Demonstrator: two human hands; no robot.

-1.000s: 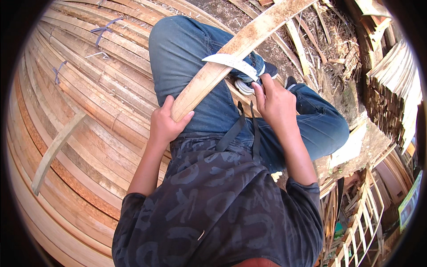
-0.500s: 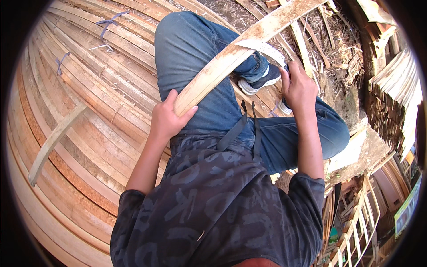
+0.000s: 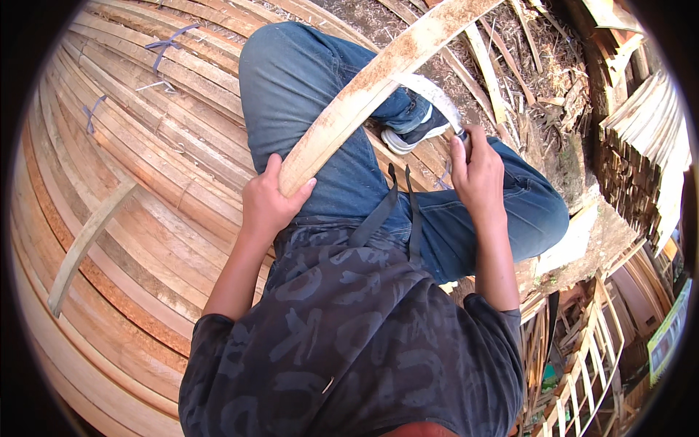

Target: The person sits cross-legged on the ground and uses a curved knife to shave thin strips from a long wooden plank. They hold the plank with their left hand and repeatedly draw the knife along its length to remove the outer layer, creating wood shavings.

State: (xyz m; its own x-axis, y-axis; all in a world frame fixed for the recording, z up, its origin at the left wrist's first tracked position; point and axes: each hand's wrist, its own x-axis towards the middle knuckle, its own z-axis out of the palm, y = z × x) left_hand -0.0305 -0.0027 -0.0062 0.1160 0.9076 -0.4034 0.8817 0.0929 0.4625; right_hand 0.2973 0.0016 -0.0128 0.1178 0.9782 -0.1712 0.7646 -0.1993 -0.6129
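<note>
Wooden slat [image 3: 375,86] clasped at near end by left hand [image 3: 271,195], long axis angled forward-right; sickle [image 3: 432,91] gripped by right hand [image 3: 479,173].

Bright daylight bleaches the stacked slats [image 3: 649,125]; the bent outer edges seem soft.

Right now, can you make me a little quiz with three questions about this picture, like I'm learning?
1. True or false: the left grip holds the wooden board at the end nearest the person's body.
2. Which does the right grip hold?
A) a hammer
B) a curved-blade tool
C) a paintbrush
3. Fill the gap: the person's trousers are ____ in colour.

Key: 1 true; 2 B; 3 blue.
</note>
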